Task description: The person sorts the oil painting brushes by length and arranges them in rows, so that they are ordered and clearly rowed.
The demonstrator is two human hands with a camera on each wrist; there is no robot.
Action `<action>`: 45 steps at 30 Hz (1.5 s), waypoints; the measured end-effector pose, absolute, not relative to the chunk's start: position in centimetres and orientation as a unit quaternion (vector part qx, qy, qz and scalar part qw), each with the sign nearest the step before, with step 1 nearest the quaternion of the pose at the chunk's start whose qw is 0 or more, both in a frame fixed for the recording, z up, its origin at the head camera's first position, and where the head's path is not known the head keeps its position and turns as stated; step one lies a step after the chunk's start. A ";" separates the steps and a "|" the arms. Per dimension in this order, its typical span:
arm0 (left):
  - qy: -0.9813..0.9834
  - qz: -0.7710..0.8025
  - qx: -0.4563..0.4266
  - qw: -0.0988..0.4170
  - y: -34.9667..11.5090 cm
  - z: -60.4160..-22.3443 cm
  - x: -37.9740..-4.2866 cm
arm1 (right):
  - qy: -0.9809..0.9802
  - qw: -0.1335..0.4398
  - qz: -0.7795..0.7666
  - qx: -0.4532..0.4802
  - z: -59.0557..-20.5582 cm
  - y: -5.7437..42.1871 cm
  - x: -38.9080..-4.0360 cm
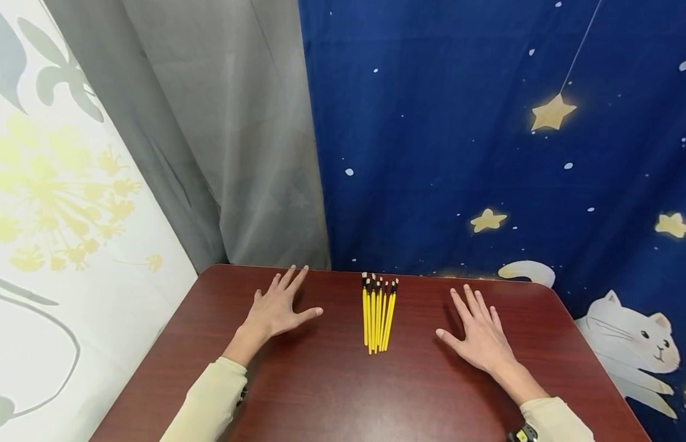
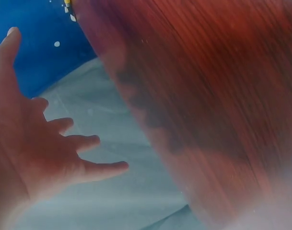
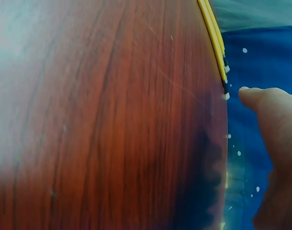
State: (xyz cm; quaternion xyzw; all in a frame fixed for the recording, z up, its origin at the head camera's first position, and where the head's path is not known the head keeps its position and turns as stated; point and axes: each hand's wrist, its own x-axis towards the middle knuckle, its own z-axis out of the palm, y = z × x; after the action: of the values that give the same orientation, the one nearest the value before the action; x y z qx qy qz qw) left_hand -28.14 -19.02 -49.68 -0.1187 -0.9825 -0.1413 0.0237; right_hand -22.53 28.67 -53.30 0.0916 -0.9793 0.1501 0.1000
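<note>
Several slim paintbrushes point(image 1: 374, 316) with yellow handles, black collars and white tips lie side by side on the dark red table point(image 1: 343, 393), tips toward its far edge. To their left, in the head view, my left hand point(image 1: 276, 312) is spread over the tabletop, apart from them and holding nothing. My right hand point(image 1: 481, 337) is on the other side, fingers stretched and spread, also holding nothing. The left wrist view has the left hand point(image 2: 35, 143) with its fingers extended. Part of the bunch of brushes point(image 3: 213, 38) and the right thumb point(image 3: 261, 98) appear in the right wrist view.
Behind the table's far edge hang a grey curtain point(image 1: 265, 153) and a blue cloth point(image 1: 420, 135) printed with stars and a white cat. A white patterned cloth point(image 1: 116, 294) hangs at the left. Bare wood lies between each hand and the brushes.
</note>
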 end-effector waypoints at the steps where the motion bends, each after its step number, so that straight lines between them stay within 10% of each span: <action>1: -0.982 -0.146 -0.121 0.020 -18.8 -49.7 -28.2 | -0.979 0.098 0.150 0.094 -53.3 28.6 -22.5; 45: -0.934 -0.342 -0.103 -0.026 -8.9 -50.6 -29.0 | -0.964 0.113 0.227 0.076 -53.5 18.3 -24.4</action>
State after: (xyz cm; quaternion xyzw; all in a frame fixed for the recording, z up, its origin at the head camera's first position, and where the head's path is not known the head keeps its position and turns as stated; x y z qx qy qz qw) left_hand -28.96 -8.86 -50.64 -0.1030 -0.9336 -0.3424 -0.0257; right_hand -24.41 18.27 -53.49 0.0763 -0.9644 0.2266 0.1134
